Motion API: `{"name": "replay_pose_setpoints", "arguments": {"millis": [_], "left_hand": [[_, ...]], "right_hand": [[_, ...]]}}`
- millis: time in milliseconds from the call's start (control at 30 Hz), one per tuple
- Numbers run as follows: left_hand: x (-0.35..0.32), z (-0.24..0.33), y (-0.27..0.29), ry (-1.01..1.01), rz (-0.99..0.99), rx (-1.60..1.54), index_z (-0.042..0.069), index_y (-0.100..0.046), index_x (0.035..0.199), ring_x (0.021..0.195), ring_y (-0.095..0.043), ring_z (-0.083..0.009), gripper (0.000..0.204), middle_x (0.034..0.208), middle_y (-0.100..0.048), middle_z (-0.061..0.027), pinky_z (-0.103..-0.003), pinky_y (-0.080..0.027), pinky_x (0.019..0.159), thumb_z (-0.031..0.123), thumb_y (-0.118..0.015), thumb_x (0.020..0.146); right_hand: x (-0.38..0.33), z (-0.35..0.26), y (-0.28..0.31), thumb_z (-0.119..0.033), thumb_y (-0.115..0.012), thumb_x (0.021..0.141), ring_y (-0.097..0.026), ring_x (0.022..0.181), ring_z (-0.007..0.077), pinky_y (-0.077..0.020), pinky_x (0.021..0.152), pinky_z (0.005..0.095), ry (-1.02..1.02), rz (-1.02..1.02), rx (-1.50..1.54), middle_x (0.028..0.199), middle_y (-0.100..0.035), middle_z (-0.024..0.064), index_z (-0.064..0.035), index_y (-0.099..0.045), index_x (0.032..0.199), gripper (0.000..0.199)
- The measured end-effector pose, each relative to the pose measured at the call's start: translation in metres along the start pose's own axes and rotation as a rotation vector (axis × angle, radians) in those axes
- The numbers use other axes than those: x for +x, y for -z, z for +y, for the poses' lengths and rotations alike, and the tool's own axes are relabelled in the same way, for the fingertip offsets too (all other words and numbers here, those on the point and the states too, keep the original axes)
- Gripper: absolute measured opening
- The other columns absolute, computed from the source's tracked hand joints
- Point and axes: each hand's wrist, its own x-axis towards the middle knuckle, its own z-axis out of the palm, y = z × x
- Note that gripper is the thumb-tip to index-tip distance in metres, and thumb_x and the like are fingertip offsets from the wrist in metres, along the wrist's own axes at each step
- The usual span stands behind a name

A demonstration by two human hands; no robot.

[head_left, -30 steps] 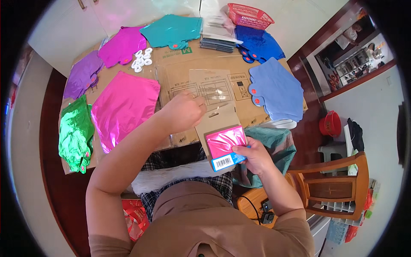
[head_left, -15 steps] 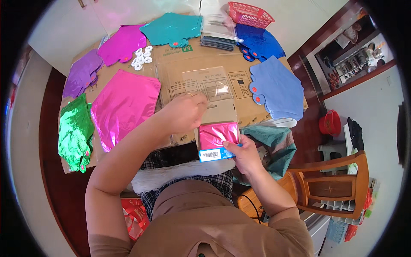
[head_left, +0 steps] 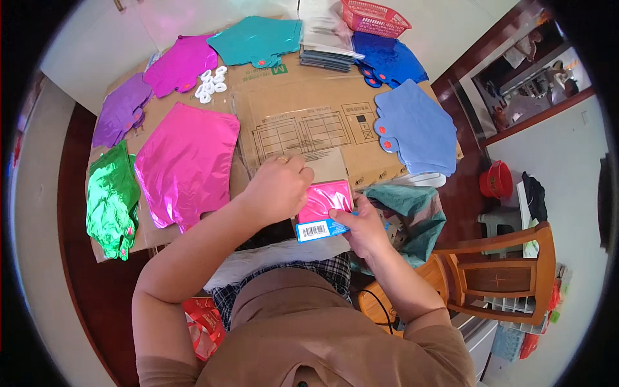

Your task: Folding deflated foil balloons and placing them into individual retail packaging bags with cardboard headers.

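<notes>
Centrally, as one watches, a pink packet [head_left: 325, 198] with a blue label [head_left: 317, 229] lies at the near edge of the cardboard-covered surface [head_left: 316, 87]. The right hand [head_left: 365, 229] is clamped on it, thumb in front; the left hand [head_left: 281, 187], fingers curled, rests close by its upper left corner, and whether it grips anything cannot be told. Around the surface, clockwise from the left: green foil [head_left: 113, 200], purple foil [head_left: 121, 109], magenta foil [head_left: 180, 68], teal foil [head_left: 258, 40], clear packages [head_left: 327, 48], dark blue foil [head_left: 392, 59] and light blue foil [head_left: 419, 126]. Inside this arc are a large pink foil sheet [head_left: 187, 158] and white rings [head_left: 205, 88]. A red basket [head_left: 377, 18] stands behind, against white cabinets [head_left: 213, 11]. To the right, the room holds a wooden chair [head_left: 541, 274], a red bucket [head_left: 496, 180] on the dark red floor [head_left: 465, 171], and, nearer the surface, an open teal bag [head_left: 422, 213].
</notes>
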Motion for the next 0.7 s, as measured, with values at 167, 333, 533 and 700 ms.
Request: {"name": "replay_pose_setpoints", "arguments": {"millis": [167,333,533,700], "left_hand": [[0.013,0.014,-0.01,0.021,0.051,0.138,0.005,-0.059,0.078,0.077,-0.064,-0.0285,0.012,0.081,-0.058,-0.0101,-0.041,-0.048,0.073,0.015,-0.062,0.071],[0.021,0.012,-0.013,-0.169,0.044,0.207,0.006,-0.06,0.078,0.072,-0.064,-0.026,0.011,0.08,-0.058,-0.0093,-0.038,-0.047,0.074,0.016,-0.06,0.073],[0.012,0.002,-0.013,-0.288,0.058,0.136,0.008,-0.061,0.079,0.077,-0.061,-0.0222,0.011,0.08,-0.055,-0.0057,-0.035,-0.045,0.075,0.017,-0.059,0.074],[-0.001,-0.002,-0.005,-0.353,0.006,0.116,0.003,-0.062,0.089,0.087,-0.058,-0.0234,0.022,0.089,-0.057,-0.0067,-0.036,-0.046,0.079,0.018,-0.057,0.072]], "right_hand": [[0.005,-0.001,0.002,-0.001,-0.069,0.081,-0.062,0.07,0.0106,-0.0471,0.057,0.0237,-0.057,-0.06,0.069,0.089,-0.065,0.0056,-0.0029,-0.054,0.106,0.029],[0.004,-0.004,-0.003,-0.001,-0.07,0.081,-0.062,0.068,0.0103,-0.0463,0.056,0.024,-0.068,-0.074,0.056,0.086,-0.065,0.0051,-0.0029,-0.055,0.105,0.028],[0.0,-0.01,-0.006,0.0,-0.07,0.08,-0.064,0.072,0.0134,-0.0507,0.061,0.0255,-0.1,-0.09,0.053,0.087,-0.066,0.0067,-0.0013,-0.055,0.105,0.03],[-0.004,-0.003,-0.009,0.0,-0.071,0.079,-0.066,0.077,0.0157,-0.0537,0.068,0.0283,-0.04,-0.066,0.047,0.09,-0.066,0.0088,0.001,-0.054,0.108,0.033]]}}
